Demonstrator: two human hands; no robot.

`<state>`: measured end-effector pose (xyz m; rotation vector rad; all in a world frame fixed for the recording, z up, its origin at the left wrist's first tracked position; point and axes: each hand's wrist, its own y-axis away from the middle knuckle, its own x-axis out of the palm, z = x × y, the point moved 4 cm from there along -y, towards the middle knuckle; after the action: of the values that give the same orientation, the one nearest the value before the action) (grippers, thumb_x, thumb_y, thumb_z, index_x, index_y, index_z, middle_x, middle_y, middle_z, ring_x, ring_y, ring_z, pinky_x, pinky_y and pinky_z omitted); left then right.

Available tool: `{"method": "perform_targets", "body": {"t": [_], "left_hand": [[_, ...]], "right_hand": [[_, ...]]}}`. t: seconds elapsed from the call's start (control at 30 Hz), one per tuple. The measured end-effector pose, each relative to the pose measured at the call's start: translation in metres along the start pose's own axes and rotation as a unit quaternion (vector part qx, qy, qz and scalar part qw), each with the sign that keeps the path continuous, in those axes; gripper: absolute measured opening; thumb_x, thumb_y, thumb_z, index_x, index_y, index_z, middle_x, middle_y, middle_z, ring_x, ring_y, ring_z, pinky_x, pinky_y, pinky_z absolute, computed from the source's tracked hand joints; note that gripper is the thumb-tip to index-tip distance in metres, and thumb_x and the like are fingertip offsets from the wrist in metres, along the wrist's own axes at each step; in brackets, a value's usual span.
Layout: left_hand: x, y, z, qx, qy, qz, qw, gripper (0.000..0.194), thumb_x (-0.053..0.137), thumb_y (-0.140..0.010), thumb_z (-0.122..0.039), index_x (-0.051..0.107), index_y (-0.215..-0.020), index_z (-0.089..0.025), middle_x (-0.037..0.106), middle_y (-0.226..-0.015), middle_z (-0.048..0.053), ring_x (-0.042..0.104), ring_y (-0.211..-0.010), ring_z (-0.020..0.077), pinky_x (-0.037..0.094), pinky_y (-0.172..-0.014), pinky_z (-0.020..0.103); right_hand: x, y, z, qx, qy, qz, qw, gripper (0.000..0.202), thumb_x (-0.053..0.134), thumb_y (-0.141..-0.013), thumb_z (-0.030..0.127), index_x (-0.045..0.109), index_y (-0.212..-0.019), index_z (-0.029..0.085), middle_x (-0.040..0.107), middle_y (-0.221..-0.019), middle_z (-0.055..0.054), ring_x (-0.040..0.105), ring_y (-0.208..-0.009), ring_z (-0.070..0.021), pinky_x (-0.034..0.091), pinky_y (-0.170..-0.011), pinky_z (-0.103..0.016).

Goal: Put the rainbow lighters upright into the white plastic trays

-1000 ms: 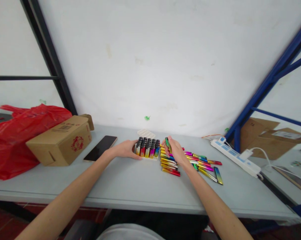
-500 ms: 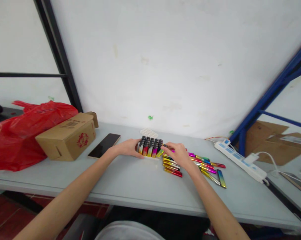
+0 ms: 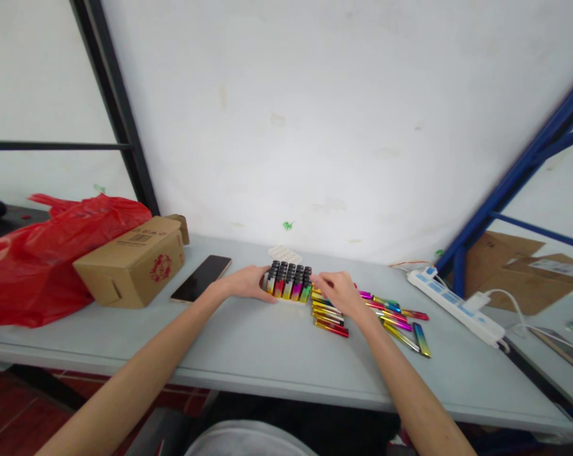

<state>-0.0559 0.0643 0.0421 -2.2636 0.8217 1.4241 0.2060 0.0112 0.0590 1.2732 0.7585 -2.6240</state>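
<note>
Cigarette lighters [image 3: 287,286] with black tops and bright metallic bodies stand upright in tight rows on a pale tray [image 3: 291,301]. My left hand [image 3: 249,282] wraps around the left side of this block, thumb along the front and fingers toward the back. At the block's right edge is my right hand [image 3: 338,290], fingers curled together and fingertips close to the front right lighter. Whether anything is between those fingertips is hidden. Under and beside the right hand lie loose lighters [image 3: 331,327] in gold, red and silver, with more loose lighters [image 3: 395,320] farther right.
A black phone [image 3: 201,278] lies left of my left hand, beside a cardboard box [image 3: 134,263] and a red plastic bag [image 3: 63,253]. Behind the block rests a white moulded tray [image 3: 284,254]. On the right is a white power strip [image 3: 457,308] with cables.
The tilted green-yellow lighter at the block's front right corner now stands upright in the row. My right hand's fingertips have drawn slightly off it; my left hand keeps its place.
</note>
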Motion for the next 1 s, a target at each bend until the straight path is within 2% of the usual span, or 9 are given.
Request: {"method": "perform_targets", "body": {"t": [0.1,0.27,0.4,0.5,0.57,0.67,0.73,0.83,1.0], "left_hand": [[0.0,-0.001,0.0,-0.009,-0.015,0.003,1.0,0.084,0.075,-0.069,-0.075,0.061,-0.129,-0.019,0.076,-0.097,0.006,0.071,-0.086,0.0281,0.048,-0.071,0.031],[0.001,-0.001,0.0,0.0,-0.01,0.005,1.0,0.083,0.076,-0.071,-0.072,0.059,-0.134,-0.02,0.077,-0.104,0.006,0.073,-0.092,0.0284,0.05,-0.075,0.03],[0.003,0.0,0.005,-0.012,-0.02,0.014,1.0,0.09,0.078,-0.07,-0.071,0.055,-0.14,-0.02,0.077,-0.115,0.011,0.073,-0.099,0.0318,0.053,-0.08,0.033],[0.003,0.001,0.008,-0.017,-0.026,0.022,0.999,0.093,0.079,-0.069,-0.07,0.054,-0.142,-0.019,0.076,-0.12,0.014,0.073,-0.104,0.0343,0.054,-0.086,0.036],[0.001,0.002,0.008,-0.018,-0.032,0.023,0.999,0.095,0.079,-0.068,-0.07,0.053,-0.143,-0.018,0.076,-0.122,0.015,0.073,-0.107,0.0354,0.054,-0.089,0.037],[-0.006,0.005,0.011,-0.022,-0.036,0.02,0.999,0.097,0.08,-0.067,-0.07,0.054,-0.142,-0.017,0.076,-0.122,0.015,0.073,-0.109,0.0356,0.055,-0.09,0.037],[-0.01,0.007,0.017,-0.035,-0.039,0.019,0.998,0.094,0.08,-0.067,-0.07,0.055,-0.14,-0.017,0.077,-0.12,0.014,0.073,-0.108,0.0352,0.056,-0.09,0.037],[-0.016,0.004,0.029,-0.054,-0.051,0.017,0.997,0.087,0.08,-0.068,-0.067,0.058,-0.137,-0.017,0.077,-0.119,0.012,0.073,-0.109,0.0348,0.056,-0.092,0.038],[-0.025,-0.027,0.042,-0.052,-0.022,0.004,0.998,0.081,0.081,-0.064,-0.067,0.065,-0.127,-0.02,0.078,-0.12,0.007,0.072,-0.109,0.0304,0.056,-0.093,0.033]], "right_hand": [[-0.011,-0.025,-0.021,0.028,-0.049,-0.084,0.995,0.057,0.033,-0.11,0.056,0.07,-0.086,0.02,0.067,-0.064,0.0,0.061,-0.059,-0.0153,0.046,-0.067,-0.027],[0.025,-0.099,-0.043,0.005,0.112,0.072,0.991,0.024,0.057,-0.104,0.033,0.073,-0.103,0.016,0.077,-0.108,-0.01,0.07,-0.097,-0.0183,0.051,-0.088,-0.028],[0.061,-0.138,-0.039,0.016,0.152,0.112,0.982,0.026,0.079,-0.09,0.04,0.075,-0.098,0.015,0.077,-0.106,-0.013,0.071,-0.101,-0.0241,0.052,-0.09,-0.031],[0.071,-0.145,-0.033,0.02,0.172,0.117,0.978,0.03,0.087,-0.083,0.038,0.075,-0.095,0.014,0.077,-0.104,-0.015,0.071,-0.103,-0.0273,0.051,-0.092,-0.033],[0.063,-0.141,-0.032,0.017,0.179,0.114,0.977,0.03,0.087,-0.082,0.036,0.075,-0.098,0.014,0.078,-0.105,-0.015,0.071,-0.106,-0.0277,0.05,-0.094,-0.033],[0.031,-0.122,-0.038,0.018,0.178,0.087,0.98,0.028,0.077,-0.091,0.036,0.073,-0.108,0.014,0.077,-0.113,-0.015,0.07,-0.108,-0.0266,0.051,-0.095,-0.034],[0.001,-0.102,-0.047,0.018,0.154,0.033,0.987,0.029,0.068,-0.097,0.039,0.071,-0.113,0.016,0.077,-0.116,-0.013,0.071,-0.105,-0.0245,0.052,-0.093,-0.034],[-0.039,-0.063,-0.06,-0.003,0.123,-0.051,0.991,0.028,0.068,-0.093,0.04,0.07,-0.109,0.017,0.076,-0.111,-0.012,0.071,-0.098,-0.0238,0.055,-0.088,-0.035],[-0.075,-0.005,-0.076,-0.007,0.049,-0.164,0.985,0.032,0.069,-0.089,0.044,0.069,-0.11,0.019,0.076,-0.11,-0.009,0.071,-0.093,-0.024,0.059,-0.085,-0.04]]}}
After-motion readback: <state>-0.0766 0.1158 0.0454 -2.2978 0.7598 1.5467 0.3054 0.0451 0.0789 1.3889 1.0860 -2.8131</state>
